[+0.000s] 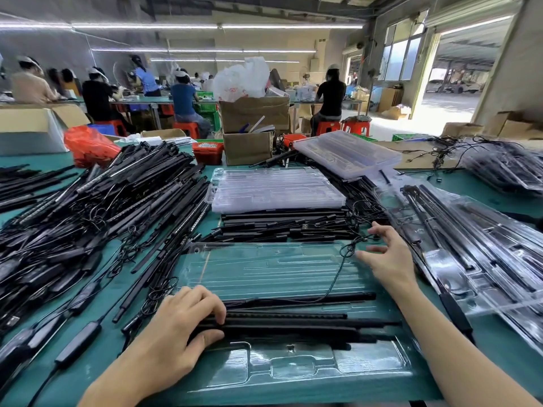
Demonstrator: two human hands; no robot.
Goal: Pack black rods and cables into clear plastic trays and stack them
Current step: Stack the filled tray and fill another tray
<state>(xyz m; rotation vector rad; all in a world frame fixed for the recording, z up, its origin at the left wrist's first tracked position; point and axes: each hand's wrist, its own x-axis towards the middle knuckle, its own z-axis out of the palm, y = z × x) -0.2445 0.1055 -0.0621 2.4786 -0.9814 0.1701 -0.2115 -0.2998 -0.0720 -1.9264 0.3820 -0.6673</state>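
Green table point(241, 389), workshop: clear tray point(293, 362) at near edge, black rods point(293, 320) laid across it. Left hand point(179, 327) curls over rod ends, thumb beneath. Right hand point(385, 257) spread, holding nothing, fingertips by cable point(342, 268); cable's far end lost in clutter

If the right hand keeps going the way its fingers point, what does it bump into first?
Probably the thin black cable looped just off the right hand's fingertips, above the clear tray. Depth is hard to judge, so it may pass over it.
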